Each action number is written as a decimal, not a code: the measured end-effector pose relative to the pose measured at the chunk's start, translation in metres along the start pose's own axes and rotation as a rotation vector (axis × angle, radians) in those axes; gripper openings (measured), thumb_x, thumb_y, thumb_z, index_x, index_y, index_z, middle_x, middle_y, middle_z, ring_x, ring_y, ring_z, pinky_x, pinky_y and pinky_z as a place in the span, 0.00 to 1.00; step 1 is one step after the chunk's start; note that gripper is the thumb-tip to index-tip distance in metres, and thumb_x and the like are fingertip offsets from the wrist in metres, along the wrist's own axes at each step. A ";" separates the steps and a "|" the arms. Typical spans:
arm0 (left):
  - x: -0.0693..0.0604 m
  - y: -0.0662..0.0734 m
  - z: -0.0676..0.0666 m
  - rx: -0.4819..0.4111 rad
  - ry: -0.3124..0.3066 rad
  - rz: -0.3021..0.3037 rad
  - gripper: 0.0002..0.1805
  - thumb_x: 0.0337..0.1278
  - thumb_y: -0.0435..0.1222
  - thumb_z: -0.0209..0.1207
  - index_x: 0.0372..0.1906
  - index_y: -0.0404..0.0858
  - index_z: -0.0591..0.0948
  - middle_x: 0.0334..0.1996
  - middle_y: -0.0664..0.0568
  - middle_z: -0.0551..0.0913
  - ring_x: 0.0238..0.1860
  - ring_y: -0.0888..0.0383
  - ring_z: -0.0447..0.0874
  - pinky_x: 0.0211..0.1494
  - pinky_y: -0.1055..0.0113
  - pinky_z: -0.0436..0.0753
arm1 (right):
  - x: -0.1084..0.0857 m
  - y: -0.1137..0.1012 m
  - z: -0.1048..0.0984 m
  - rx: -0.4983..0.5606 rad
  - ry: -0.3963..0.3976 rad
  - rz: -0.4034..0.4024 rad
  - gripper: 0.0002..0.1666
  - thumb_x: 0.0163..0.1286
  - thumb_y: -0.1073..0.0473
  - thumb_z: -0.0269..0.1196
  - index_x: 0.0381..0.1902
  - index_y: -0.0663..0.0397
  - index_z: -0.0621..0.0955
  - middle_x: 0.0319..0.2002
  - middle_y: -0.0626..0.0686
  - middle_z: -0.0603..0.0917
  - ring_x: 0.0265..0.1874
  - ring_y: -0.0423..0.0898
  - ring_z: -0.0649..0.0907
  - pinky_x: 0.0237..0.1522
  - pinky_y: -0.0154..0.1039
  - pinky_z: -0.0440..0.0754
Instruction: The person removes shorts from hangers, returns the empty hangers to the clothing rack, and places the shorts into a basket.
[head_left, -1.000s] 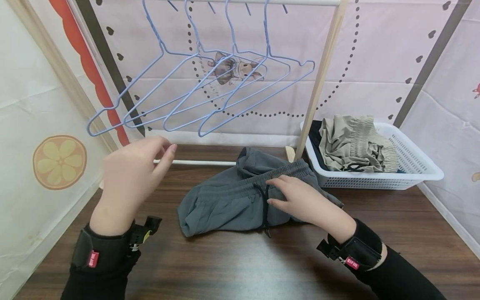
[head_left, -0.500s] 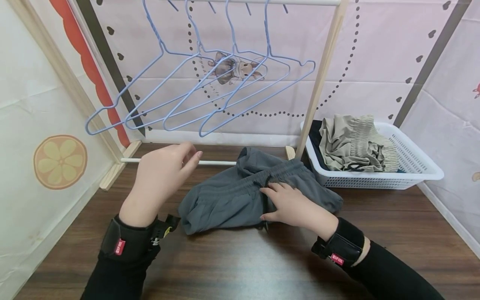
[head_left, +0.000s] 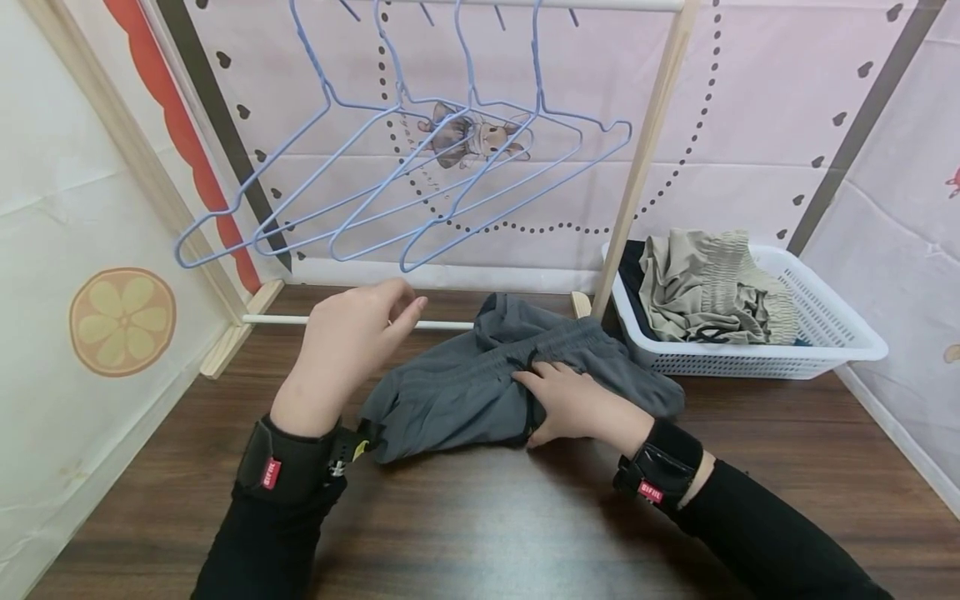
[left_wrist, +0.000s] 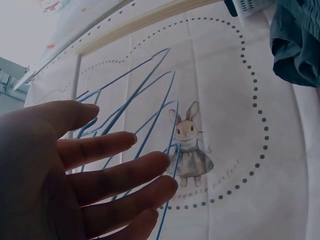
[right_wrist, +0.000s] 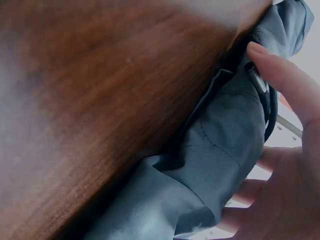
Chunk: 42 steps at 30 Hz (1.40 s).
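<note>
Dark grey shorts (head_left: 450, 400) with an elastic waistband and black drawstring lie bunched on the brown table. My right hand (head_left: 577, 404) rests on their front by the drawstring, thumb at the near edge and fingers spread over the cloth. In the right wrist view the thumb (right_wrist: 280, 75) touches the fabric beside the cord's metal tip (right_wrist: 257, 79); the other fingers are partly hidden behind the cloth. My left hand (head_left: 360, 337) hovers left of the shorts, holding nothing. Its fingers (left_wrist: 125, 170) are loosely spread in the left wrist view, with several blue hangers (left_wrist: 145, 115) beyond.
Several blue wire hangers (head_left: 442, 183) hang from the white rail (head_left: 570, 4) of a wooden rack (head_left: 645, 158). A white lower bar (head_left: 442, 326) runs behind the shorts. A white basket (head_left: 840, 333) at right holds beige shorts (head_left: 705, 287) and dark cloth.
My left hand has moved right, toward the shorts. My right hand has slid left and nearer over the shorts, its thumb coming down to their near edge. The shorts have shifted slightly.
</note>
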<state>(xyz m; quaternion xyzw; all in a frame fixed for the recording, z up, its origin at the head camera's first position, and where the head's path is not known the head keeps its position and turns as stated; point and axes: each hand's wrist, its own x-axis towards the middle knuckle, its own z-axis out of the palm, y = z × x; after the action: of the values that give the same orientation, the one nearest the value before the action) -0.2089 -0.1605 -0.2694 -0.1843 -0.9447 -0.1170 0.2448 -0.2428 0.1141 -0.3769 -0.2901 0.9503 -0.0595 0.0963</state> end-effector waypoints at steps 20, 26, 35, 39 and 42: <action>-0.003 -0.005 0.000 -0.027 -0.048 -0.030 0.13 0.70 0.46 0.54 0.42 0.41 0.82 0.23 0.55 0.80 0.19 0.57 0.71 0.22 0.63 0.67 | 0.021 0.013 0.003 -0.121 0.131 -0.107 0.27 0.63 0.71 0.65 0.61 0.59 0.76 0.51 0.61 0.79 0.47 0.56 0.81 0.47 0.49 0.80; -0.003 -0.005 -0.002 -0.036 -0.031 -0.029 0.13 0.70 0.46 0.55 0.44 0.41 0.82 0.26 0.53 0.83 0.19 0.58 0.72 0.21 0.63 0.68 | 0.023 0.018 -0.009 -0.023 0.126 -0.093 0.23 0.63 0.75 0.61 0.55 0.60 0.80 0.49 0.58 0.82 0.50 0.53 0.81 0.50 0.48 0.78; -0.004 -0.006 -0.003 -0.040 -0.032 -0.042 0.14 0.70 0.46 0.54 0.45 0.41 0.82 0.27 0.53 0.84 0.19 0.57 0.72 0.22 0.62 0.68 | 0.020 0.036 -0.033 0.276 0.091 -0.052 0.20 0.66 0.77 0.55 0.53 0.59 0.81 0.49 0.57 0.82 0.48 0.51 0.79 0.51 0.48 0.76; -0.004 -0.006 -0.004 -0.043 -0.032 -0.040 0.14 0.70 0.46 0.54 0.45 0.42 0.82 0.27 0.53 0.84 0.19 0.57 0.72 0.21 0.62 0.67 | 0.019 0.043 -0.035 0.364 0.126 -0.015 0.23 0.64 0.77 0.53 0.54 0.60 0.80 0.51 0.59 0.81 0.51 0.53 0.78 0.53 0.50 0.74; -0.004 -0.006 -0.004 -0.044 -0.034 -0.038 0.14 0.71 0.47 0.53 0.46 0.42 0.82 0.27 0.53 0.84 0.19 0.57 0.71 0.21 0.63 0.67 | 0.018 0.047 -0.035 0.409 0.163 0.006 0.25 0.62 0.78 0.52 0.55 0.60 0.80 0.53 0.60 0.80 0.52 0.53 0.77 0.53 0.49 0.74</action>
<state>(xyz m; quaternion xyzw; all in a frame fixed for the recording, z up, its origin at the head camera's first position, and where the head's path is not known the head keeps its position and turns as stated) -0.2063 -0.1690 -0.2688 -0.1737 -0.9492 -0.1393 0.2223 -0.2905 0.1448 -0.3531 -0.2558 0.9240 -0.2739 0.0764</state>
